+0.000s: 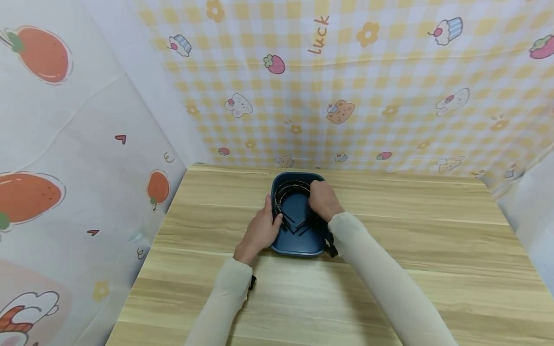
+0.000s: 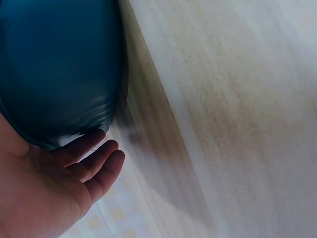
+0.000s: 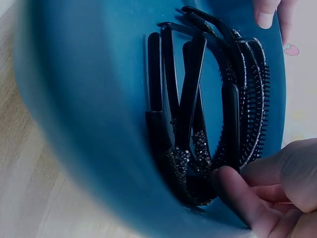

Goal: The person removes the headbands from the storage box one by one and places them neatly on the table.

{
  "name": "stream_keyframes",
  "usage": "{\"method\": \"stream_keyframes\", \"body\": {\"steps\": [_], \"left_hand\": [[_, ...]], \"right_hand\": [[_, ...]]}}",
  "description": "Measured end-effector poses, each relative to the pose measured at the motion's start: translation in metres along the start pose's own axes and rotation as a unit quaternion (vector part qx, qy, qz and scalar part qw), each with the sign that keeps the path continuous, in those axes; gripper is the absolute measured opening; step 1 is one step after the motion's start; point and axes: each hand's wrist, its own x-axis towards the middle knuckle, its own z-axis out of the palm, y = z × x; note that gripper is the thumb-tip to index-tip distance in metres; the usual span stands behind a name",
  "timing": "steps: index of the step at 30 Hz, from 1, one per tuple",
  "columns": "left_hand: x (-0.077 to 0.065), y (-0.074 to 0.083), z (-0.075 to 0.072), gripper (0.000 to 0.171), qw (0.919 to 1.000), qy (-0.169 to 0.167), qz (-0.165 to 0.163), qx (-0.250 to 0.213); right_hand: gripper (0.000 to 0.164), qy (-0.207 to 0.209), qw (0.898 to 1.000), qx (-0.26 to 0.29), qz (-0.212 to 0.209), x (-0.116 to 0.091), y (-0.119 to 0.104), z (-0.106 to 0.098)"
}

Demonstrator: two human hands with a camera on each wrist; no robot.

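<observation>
Several black headbands with glittery stones lie curved inside a blue plastic bin. The right wrist view shows comb-like teeth on some headbands and their straight ends side by side. My left hand holds the bin's left wall, thumb over the rim; in the left wrist view its fingers lie against the outside of the bin. At the bin's right side, my right hand reaches inside and pinches the bend of a headband between thumb and fingers. Part of that headband is hidden by the hand.
A wood-grain table carries the bin near its back edge. Behind it hangs a yellow checked cloth with printed figures, and a white printed cloth hangs on the left. A black strap shows by the right wrist.
</observation>
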Motion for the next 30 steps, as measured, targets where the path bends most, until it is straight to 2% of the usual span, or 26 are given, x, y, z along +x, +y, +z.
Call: {"method": "stream_keyframes", "body": {"steps": [7, 15, 20, 30], "left_hand": [[-0.001, 0.001, 0.000, 0.062, 0.9999, -0.006, 0.009, -0.009], [-0.001, -0.002, 0.002, 0.062, 0.9999, 0.001, 0.015, -0.007], [0.000, -0.001, 0.004, 0.062, 0.9999, 0.000, 0.013, -0.003], [-0.001, 0.000, 0.002, 0.061, 0.9999, 0.002, 0.007, -0.011]], "right_hand": [[0.037, 0.012, 1.000, 0.018, 0.005, 0.003, 0.005, 0.000], [0.038, 0.021, 1.000, 0.023, 0.002, 0.001, 0.004, -0.007], [0.043, 0.023, 0.999, 0.031, -0.010, -0.002, 0.007, -0.015], [0.037, 0.035, 0.997, 0.066, -0.012, -0.010, 0.016, -0.040]]}}
